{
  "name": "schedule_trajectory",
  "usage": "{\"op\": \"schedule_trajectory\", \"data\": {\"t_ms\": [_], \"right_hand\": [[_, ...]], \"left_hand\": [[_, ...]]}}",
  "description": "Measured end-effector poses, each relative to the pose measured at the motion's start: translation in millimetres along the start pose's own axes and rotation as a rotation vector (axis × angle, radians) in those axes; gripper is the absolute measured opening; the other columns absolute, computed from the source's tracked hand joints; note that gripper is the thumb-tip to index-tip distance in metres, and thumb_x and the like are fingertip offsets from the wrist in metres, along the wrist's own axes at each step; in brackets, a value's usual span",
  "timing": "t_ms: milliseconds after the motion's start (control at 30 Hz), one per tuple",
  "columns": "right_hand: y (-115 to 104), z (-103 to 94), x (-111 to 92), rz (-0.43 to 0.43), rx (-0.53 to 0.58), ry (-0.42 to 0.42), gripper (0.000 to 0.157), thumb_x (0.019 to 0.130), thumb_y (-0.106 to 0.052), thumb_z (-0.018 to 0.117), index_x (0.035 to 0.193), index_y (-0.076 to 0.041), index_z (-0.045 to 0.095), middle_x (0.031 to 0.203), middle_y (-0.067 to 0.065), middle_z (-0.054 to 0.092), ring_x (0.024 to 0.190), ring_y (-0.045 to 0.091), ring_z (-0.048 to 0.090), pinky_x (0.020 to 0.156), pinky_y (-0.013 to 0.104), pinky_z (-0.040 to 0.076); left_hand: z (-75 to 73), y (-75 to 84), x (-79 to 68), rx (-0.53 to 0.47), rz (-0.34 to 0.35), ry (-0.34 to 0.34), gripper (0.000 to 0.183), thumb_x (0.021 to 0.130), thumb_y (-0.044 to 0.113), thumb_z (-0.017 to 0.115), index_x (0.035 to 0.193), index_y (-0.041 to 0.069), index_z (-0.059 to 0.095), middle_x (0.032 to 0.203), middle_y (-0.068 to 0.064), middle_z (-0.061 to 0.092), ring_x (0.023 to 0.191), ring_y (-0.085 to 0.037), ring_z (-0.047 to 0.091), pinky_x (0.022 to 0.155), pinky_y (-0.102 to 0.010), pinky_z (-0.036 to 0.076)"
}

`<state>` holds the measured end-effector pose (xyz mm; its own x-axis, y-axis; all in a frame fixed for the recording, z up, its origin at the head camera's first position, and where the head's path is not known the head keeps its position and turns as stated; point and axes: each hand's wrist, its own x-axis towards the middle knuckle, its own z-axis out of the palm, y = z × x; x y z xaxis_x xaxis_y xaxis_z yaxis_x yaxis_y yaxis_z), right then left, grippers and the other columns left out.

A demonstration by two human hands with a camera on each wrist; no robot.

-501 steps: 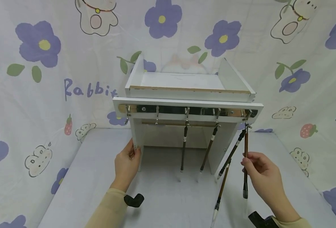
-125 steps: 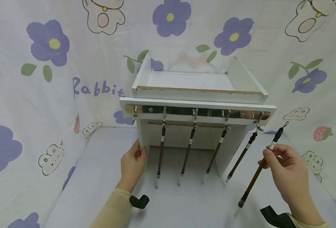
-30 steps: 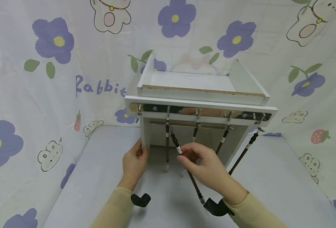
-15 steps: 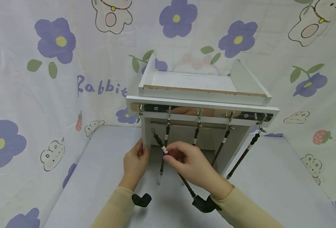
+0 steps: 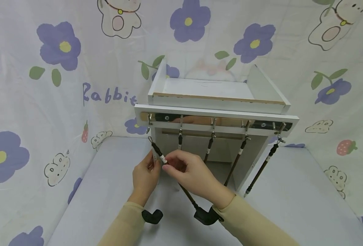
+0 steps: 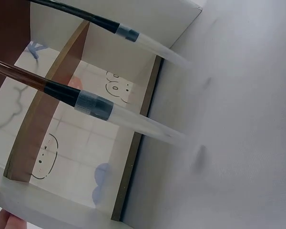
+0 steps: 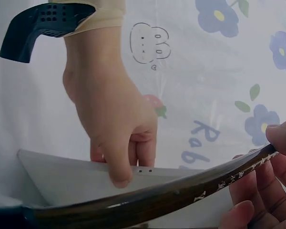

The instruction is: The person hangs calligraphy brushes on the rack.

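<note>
A white wooden stand [image 5: 215, 111] carries a metal strip of hooks along its front. My left hand [image 5: 145, 176] grips the edge of its left side panel, thumb in front. Between thumb and fingers, my right hand [image 5: 195, 176] pinches a calligraphy brush [image 5: 157, 149], tilted with its loop up to the left. That loop sits just below the leftmost hook [image 5: 149, 124], apart from it. The right wrist view shows pale carved characters on the brush handle [image 7: 133, 202]. Several other brushes [image 5: 262, 167] hang from the remaining hooks, white-tipped in the left wrist view [image 6: 95, 105].
A white shelf tray [image 5: 209, 88] with raised sides tops the stand. Pale cloth [image 5: 292, 205] covers the table, and a flower-patterned curtain [image 5: 107, 68] rises behind. Black wrist mounts [image 5: 152, 216] stick out by both sleeves.
Another brush came to hang on the second hook from the left. My right hand then brought this brush from the far right, leftward across the stand. My left hand keeps its grip.
</note>
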<state>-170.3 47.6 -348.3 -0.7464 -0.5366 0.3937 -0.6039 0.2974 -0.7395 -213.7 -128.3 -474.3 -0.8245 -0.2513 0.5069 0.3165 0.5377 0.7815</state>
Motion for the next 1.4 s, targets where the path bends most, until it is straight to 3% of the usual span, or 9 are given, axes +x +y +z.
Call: {"op": "schedule_trajectory", "data": {"t_ms": [433, 900, 1400], "right_hand": [[-5.3, 2.6, 13.0, 0.004, -0.012, 0.016, 0.016, 0.086, -0.034, 0.058, 0.1, -0.025, 0.059, 0.079, -0.01, 0.056, 0.065, 0.008, 0.051, 0.052, 0.025, 0.046], [-8.5, 5.1, 17.3, 0.028, -0.016, 0.033, 0.016, 0.085, -0.035, 0.058, 0.1, -0.027, 0.058, 0.08, -0.009, 0.056, 0.066, 0.009, 0.051, 0.053, 0.025, 0.047], [-9.9, 9.8, 12.1, 0.045, 0.0, 0.132, 0.015, 0.085, -0.038, 0.058, 0.09, -0.024, 0.059, 0.074, -0.008, 0.054, 0.06, 0.007, 0.049, 0.049, 0.025, 0.045]], "left_hand": [[-0.4, 1.9, 0.0, -0.015, 0.028, 0.02, 0.041, 0.085, 0.023, 0.06, 0.125, 0.018, 0.054, 0.101, -0.006, 0.065, 0.089, -0.01, 0.061, 0.07, -0.018, 0.051], [-0.4, -1.6, -0.4, 0.029, 0.018, -0.006, 0.047, 0.086, 0.044, 0.053, 0.126, 0.021, 0.052, 0.106, -0.003, 0.063, 0.091, -0.007, 0.06, 0.07, -0.018, 0.051], [-1.1, -0.4, 0.0, 0.032, 0.004, -0.012, 0.048, 0.085, 0.045, 0.053, 0.127, 0.02, 0.052, 0.104, -0.003, 0.064, 0.089, -0.007, 0.061, 0.07, -0.019, 0.051]]}}
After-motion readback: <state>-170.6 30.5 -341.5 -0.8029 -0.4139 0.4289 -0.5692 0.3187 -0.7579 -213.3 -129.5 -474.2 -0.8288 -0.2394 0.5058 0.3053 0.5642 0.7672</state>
